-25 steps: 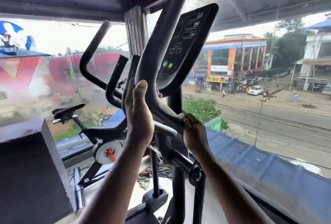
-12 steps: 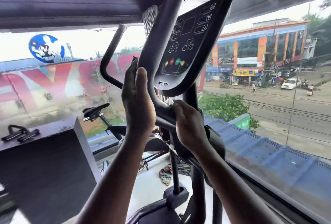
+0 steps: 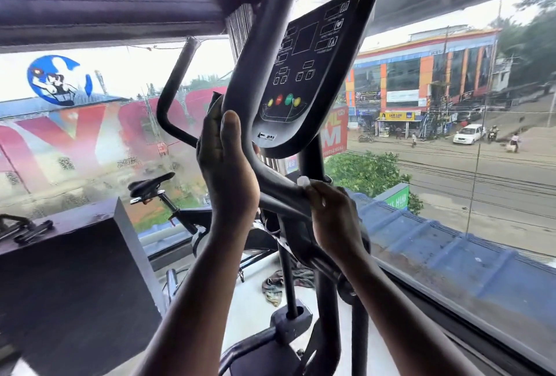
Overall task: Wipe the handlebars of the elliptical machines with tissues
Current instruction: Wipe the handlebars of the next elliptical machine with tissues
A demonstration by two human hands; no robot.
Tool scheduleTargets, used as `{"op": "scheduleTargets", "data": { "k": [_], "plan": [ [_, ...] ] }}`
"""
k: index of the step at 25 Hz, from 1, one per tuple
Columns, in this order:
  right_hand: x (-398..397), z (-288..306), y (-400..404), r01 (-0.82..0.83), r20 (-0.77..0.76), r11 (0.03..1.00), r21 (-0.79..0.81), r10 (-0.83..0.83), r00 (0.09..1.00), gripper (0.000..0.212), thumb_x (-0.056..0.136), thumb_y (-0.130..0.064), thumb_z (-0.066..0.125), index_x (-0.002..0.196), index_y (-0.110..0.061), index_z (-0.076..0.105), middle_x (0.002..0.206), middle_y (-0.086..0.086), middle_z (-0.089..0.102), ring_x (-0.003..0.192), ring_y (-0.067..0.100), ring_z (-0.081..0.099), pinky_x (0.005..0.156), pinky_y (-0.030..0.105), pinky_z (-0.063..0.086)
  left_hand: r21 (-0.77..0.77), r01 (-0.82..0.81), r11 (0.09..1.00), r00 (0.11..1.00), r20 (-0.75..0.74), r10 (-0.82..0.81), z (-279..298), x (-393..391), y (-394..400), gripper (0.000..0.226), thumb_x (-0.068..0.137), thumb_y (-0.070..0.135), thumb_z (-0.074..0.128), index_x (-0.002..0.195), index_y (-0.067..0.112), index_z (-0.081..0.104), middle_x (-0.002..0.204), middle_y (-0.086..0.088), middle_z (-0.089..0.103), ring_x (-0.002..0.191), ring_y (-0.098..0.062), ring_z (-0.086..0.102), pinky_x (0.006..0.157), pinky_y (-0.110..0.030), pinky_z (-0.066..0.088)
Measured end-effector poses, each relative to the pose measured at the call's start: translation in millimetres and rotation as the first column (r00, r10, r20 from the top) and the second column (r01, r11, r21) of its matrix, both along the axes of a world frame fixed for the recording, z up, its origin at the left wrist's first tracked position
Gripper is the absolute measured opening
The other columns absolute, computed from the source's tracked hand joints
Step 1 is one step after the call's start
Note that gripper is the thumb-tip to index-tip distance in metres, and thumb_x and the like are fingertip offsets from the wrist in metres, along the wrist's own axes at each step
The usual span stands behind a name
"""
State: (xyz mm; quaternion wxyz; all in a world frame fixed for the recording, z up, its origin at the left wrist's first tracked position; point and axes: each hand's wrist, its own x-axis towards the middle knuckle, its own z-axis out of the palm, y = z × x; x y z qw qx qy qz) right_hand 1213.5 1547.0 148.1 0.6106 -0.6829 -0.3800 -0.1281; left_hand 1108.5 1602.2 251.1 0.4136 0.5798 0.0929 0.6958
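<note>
- Left hand (image 3: 227, 171) grips the handlebar (image 3: 270, 192); right hand (image 3: 334, 216) pinches a small tissue (image 3: 304, 181) against it.
- The thin tissue could tear or slip out.
- Reaching higher, the hands could bump the console (image 3: 304, 74) buttons.

A single head-worn wide-angle camera is looking forward and slightly upward from close behind the elliptical's console (image 3: 304, 74), which is filling the upper centre of the frame. Both forearms are entering from the bottom edge, so the view is sitting very near the handlebar (image 3: 270, 183). The window (image 3: 451, 150) is stretching across the frame's right, the street showing beyond it.
</note>
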Motion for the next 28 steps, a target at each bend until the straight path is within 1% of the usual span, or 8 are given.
{"op": "scheduleTargets", "data": {
  "k": [4, 8, 13, 16, 19, 21, 24, 28],
  "plan": [
    [-39, 66, -1, -0.343, 0.121, 0.916, 0.209, 0.324, 0.938, 0.015, 0.092, -0.021, 0.062, 0.099, -0.022, 0.075, 0.097, -0.01, 0.072, 0.092, 0.001, 0.062, 0.08, 0.018, 0.045, -0.008, 0.028, 1.0, 0.996, -0.08, -0.029, 7, -7, 0, 0.024, 0.087, 0.039, 0.048, 0.101, 0.032, 0.066, 0.1, -0.002, 0.07, 0.095, -0.026, 0.065, 0.084, -0.042, 0.052],
    [-35, 75, 2, -0.558, 0.139, 0.738, 0.38, 0.551, 0.823, 0.023, 0.082, -0.007, 0.071, 0.089, -0.029, 0.072, 0.089, -0.009, 0.07, 0.086, 0.004, 0.067, 0.078, 0.02, 0.05, 0.042, 0.004, 0.999, 0.977, -0.213, 0.006, 24, -13, 4, 0.027, 0.085, 0.027, 0.042, 0.098, 0.021, 0.065, 0.077, 0.0, 0.07, 0.072, -0.019, 0.063, 0.069, -0.034, 0.05],
    [-23, 117, 23, -0.49, -0.001, 0.572, 0.658, 0.651, 0.759, 0.013, 0.084, -0.015, 0.073, 0.083, -0.02, 0.061, 0.079, 0.0, 0.069, 0.068, 0.009, 0.066, 0.063, 0.03, 0.052, 0.087, -0.064, 0.994, 0.921, -0.378, 0.092, 52, -11, -1, 0.026, 0.088, 0.033, 0.04, 0.08, 0.023, 0.063, 0.071, 0.006, 0.067, 0.07, -0.016, 0.063, 0.073, -0.041, 0.051],
    [-26, 99, 22, -0.601, 0.096, 0.588, 0.542, 0.667, 0.739, 0.013, 0.081, -0.017, 0.076, 0.083, -0.021, 0.064, 0.077, -0.002, 0.067, 0.068, 0.01, 0.065, 0.062, 0.033, 0.054, 0.174, -0.053, 0.983, 0.871, -0.474, 0.131, 69, -9, -2, 0.027, 0.094, 0.028, 0.04, 0.076, 0.021, 0.059, 0.074, -0.003, 0.062, 0.069, -0.015, 0.057, 0.066, -0.032, 0.046],
    [-16, 98, 24, -0.628, 0.272, 0.613, 0.48, 0.576, 0.771, 0.014, 0.078, -0.012, 0.076, 0.078, -0.019, 0.064, 0.072, -0.005, 0.065, 0.062, 0.009, 0.061, 0.058, 0.031, 0.051, 0.077, 0.017, 0.997, 0.857, -0.514, 0.025, 84, -2, -5, 0.031, 0.091, 0.03, 0.04, 0.093, 0.008, 0.061, 0.077, -0.018, 0.056, 0.056, -0.019, 0.053, 0.054, -0.027, 0.043],
    [-3, 124, 36, -0.524, 0.173, 0.604, 0.601, 0.542, 0.822, 0.016, 0.081, -0.007, 0.074, 0.078, -0.015, 0.061, 0.069, -0.007, 0.062, 0.059, 0.002, 0.055, 0.058, 0.021, 0.045, 0.021, 0.016, 1.0, 0.864, -0.504, -0.003, 94, 3, -7, 0.031, 0.097, 0.026, 0.042, 0.095, 0.002, 0.061, 0.069, -0.018, 0.055, 0.046, -0.013, 0.051, 0.045, -0.019, 0.042],
    [0, 140, 43, -0.495, 0.1, 0.515, 0.7, 0.616, 0.782, 0.016, 0.084, -0.01, 0.071, 0.081, -0.02, 0.058, 0.074, -0.004, 0.062, 0.063, 0.01, 0.059, 0.061, 0.032, 0.049, 0.008, -0.081, 0.997, 0.84, -0.538, 0.073, 100, 5, -5, 0.034, 0.101, 0.025, 0.04, 0.082, 0.009, 0.063, 0.065, -0.008, 0.063, 0.051, -0.012, 0.057, 0.048, -0.017, 0.044],
    [-17, 107, 31, -0.717, 0.514, 0.517, 0.468, 0.5, 0.697, 0.015, 0.07, -0.005, 0.062, 0.075, -0.019, 0.061, 0.072, -0.001, 0.06, 0.054, 0.007, 0.053, 0.054, 0.015, 0.042, -0.048, 0.06, 0.997, 0.86, -0.504, -0.076, 114, 11, -6, 0.033, 0.095, 0.011, 0.032, 0.111, 0.013, 0.061, 0.088, -0.022, 0.06, 0.063, -0.024, 0.055, 0.055, -0.026, 0.044]
  ]
}}
